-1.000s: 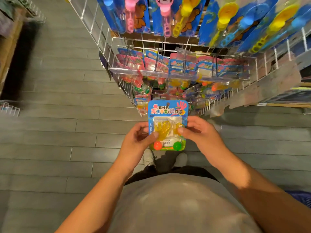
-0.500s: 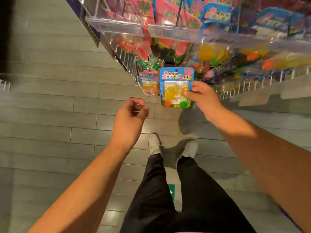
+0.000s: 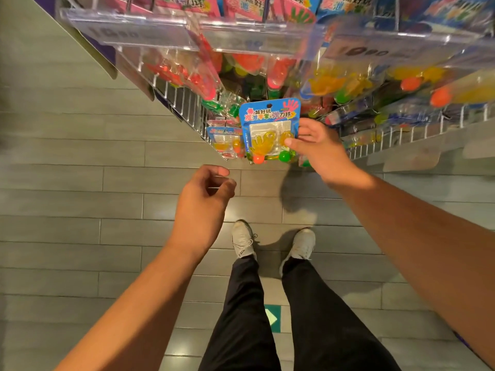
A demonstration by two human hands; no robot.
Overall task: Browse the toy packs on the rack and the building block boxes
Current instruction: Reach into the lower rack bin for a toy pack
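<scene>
My right hand pinches a blue toy pack by its right edge, thumb on the front. The card shows a yellow sticky hand and an orange and a green ball under clear plastic. It is held up against the lower pegs of the white wire rack, next to a similar hanging pack. My left hand hovers below and to the left of the pack, fingers loosely curled, holding nothing. No building block boxes are in view.
Clear price strips run along the rack above, with many pink and blue toy packs hanging behind them. Grey plank floor spreads to the left. My white shoes stand below the rack, near a green floor arrow.
My left hand let go of the pack and dropped away. My right hand carried the pack forward to the rack's lower pegs, and my view tilted down toward the floor.
</scene>
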